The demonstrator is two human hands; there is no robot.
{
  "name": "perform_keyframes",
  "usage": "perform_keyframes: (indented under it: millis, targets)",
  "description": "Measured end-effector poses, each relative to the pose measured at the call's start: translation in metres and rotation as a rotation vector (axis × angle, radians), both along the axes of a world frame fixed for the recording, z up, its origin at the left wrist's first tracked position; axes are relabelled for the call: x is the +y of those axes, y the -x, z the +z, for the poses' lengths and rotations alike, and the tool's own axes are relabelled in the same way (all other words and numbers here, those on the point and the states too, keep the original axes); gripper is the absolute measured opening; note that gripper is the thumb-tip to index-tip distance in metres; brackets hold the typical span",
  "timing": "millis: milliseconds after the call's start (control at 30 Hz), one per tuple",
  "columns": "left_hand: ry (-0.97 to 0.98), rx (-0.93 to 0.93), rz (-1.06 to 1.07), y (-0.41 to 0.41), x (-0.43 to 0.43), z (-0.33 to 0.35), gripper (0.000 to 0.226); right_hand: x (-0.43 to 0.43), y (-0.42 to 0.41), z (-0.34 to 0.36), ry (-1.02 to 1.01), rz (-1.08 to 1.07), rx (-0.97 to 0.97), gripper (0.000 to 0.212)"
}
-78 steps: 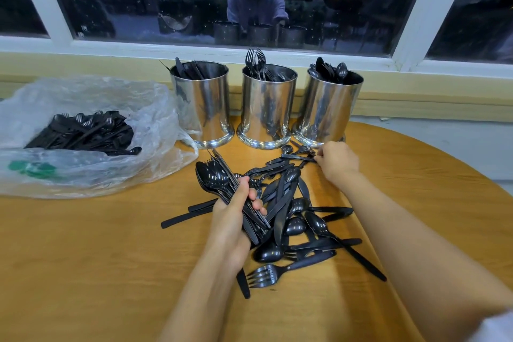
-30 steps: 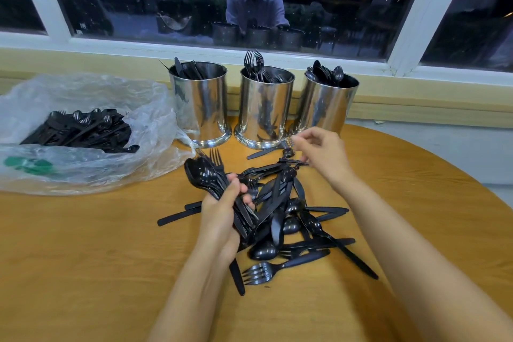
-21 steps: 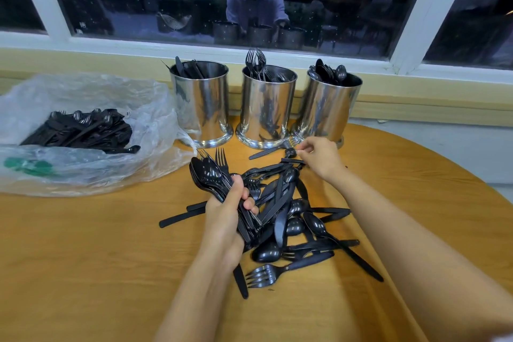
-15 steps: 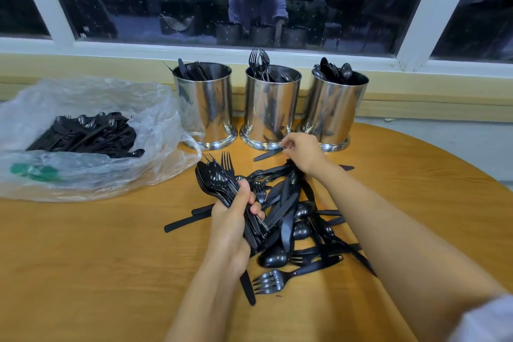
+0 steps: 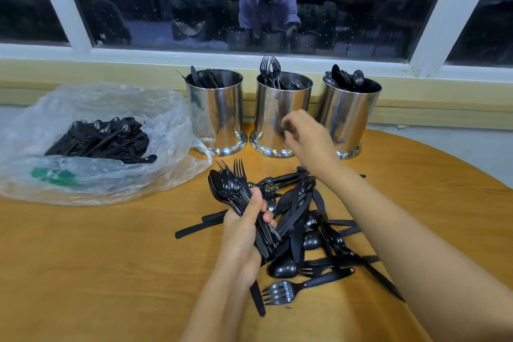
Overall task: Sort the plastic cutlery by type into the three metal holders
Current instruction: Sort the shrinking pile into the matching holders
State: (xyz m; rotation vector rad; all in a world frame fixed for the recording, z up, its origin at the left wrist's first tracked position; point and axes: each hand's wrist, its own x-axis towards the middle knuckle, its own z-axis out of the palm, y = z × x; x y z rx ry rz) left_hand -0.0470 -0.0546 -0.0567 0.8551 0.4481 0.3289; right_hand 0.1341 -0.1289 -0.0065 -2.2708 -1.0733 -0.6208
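Spoon-fork bundle (image 5: 230, 189) clenched in left hand (image 5: 244, 230), long axis pointing away-left toward left holder (image 5: 219, 114). Near middle holder (image 5: 269, 108) hovers right hand (image 5: 308, 139), fingers curled, blurred; cannot tell if grasping anything. Loose pile (image 5: 305, 219) on counter (image 5: 111, 258) between hands, below right hand.

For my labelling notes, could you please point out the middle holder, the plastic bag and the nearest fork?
middle holder (image 5: 268, 115), head view, front wall
plastic bag (image 5: 177, 130), head view, bare right side
nearest fork (image 5: 275, 293), head view, tines
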Motion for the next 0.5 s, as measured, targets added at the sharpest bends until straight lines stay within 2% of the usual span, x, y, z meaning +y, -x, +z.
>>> perform_keyframes:
  millis: [67, 133, 233, 400, 500]
  targets:
    - [-0.008, -0.001, -0.015, 0.001, -0.001, 0.001, 0.031, -0.012, 0.029, 0.016, -0.374, 0.016, 0.272, 0.010]
    - [-0.022, 0.008, -0.007, 0.001, -0.004, 0.003, 0.029, -0.023, 0.060, 0.020, -0.662, 0.058, 0.626, 0.010]
    - [-0.013, -0.006, 0.015, 0.004, -0.008, 0.006, 0.030, -0.036, 0.105, 0.009, -0.835, 0.086, 0.977, 0.007]
    - [0.027, -0.058, 0.024, 0.014, -0.019, 0.019, 0.038, -0.046, 0.153, -0.009, -0.852, -0.021, 1.041, 0.009]
    - [-0.046, -0.021, -0.015, 0.025, -0.025, 0.033, 0.038, -0.047, 0.173, -0.008, -0.816, 0.004, 1.039, 0.010]
